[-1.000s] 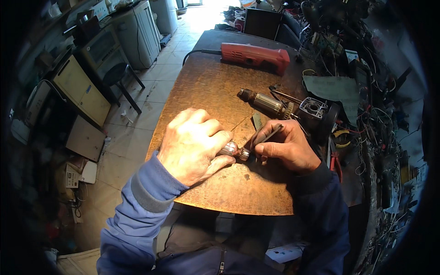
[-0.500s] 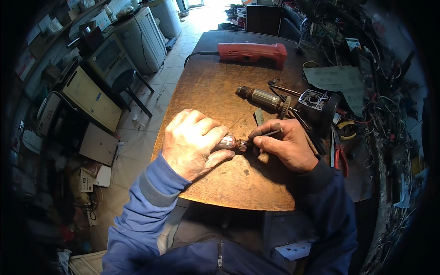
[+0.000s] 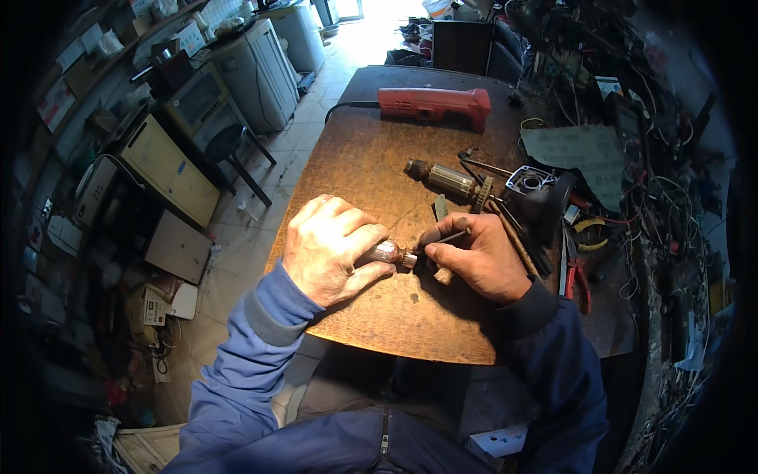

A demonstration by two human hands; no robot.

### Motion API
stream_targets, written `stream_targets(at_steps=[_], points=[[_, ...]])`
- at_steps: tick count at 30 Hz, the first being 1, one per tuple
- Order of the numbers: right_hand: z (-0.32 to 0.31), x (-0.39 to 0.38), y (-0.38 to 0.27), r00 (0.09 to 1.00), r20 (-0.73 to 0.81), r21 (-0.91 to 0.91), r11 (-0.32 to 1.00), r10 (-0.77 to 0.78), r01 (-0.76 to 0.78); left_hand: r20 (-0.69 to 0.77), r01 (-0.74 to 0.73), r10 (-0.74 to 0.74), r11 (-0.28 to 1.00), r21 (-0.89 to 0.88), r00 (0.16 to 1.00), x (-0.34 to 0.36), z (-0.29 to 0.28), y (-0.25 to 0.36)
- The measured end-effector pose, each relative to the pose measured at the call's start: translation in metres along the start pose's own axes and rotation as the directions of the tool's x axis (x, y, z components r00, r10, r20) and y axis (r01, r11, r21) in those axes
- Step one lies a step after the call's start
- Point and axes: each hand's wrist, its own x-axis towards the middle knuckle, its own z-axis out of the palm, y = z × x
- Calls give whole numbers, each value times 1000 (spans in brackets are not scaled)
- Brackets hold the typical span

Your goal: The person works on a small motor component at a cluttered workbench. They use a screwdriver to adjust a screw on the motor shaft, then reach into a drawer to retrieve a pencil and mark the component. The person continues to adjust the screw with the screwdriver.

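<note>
My left hand [image 3: 330, 251] is closed around a motor armature [image 3: 387, 251] and holds it low over the wooden table; its copper-coloured commutator end sticks out to the right. Between thumb and fingers, my right hand [image 3: 485, 257] pinches a thin dark rod-like tool [image 3: 452, 236]. The right fingertips are close beside the commutator end; whether the tool touches it I cannot tell. Behind the right fingers lies a small greenish strip [image 3: 440, 208]. Farther back rests a second armature [image 3: 452, 180] with a gear on its shaft.
A red power tool body [image 3: 434, 107] with a black cord lies at the table's far side. On the right are a metal gear housing [image 3: 527, 180], a grey-green sheet [image 3: 575, 150], red-handled pliers [image 3: 580, 286] and tangled wires. A black stool [image 3: 227, 142] stands left of the table.
The view has shifted slightly, with the table's things now lower in the picture. My right hand has moved a little left, nearer the commutator's top. Both hands keep their hold.
</note>
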Motion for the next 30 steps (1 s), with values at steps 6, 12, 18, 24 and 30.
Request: stream_targets(at_steps=[6, 12, 18, 24, 30], points=[[-1, -1, -1, 1000, 26, 31, 999, 16, -16, -9, 15, -15, 1000, 2, 1000, 1, -1, 3], [0, -2, -1, 1000, 13, -7, 1000, -12, 12, -61, -29, 29, 1000, 2, 998, 1, 2, -2], [2, 0, 5, 993, 47, -8, 995, -104, 104, -56, -22, 23, 1000, 8, 998, 0, 0, -2], [5, -4, 4, 995, 71, 41, 997, -70, 67, -55, -20, 20, 1000, 4, 998, 0, 1, -2], [7, -6, 4, 992, 83, 14, 995, -98, 97, -53, -20, 21, 1000, 10, 998, 0, 1, -2]])
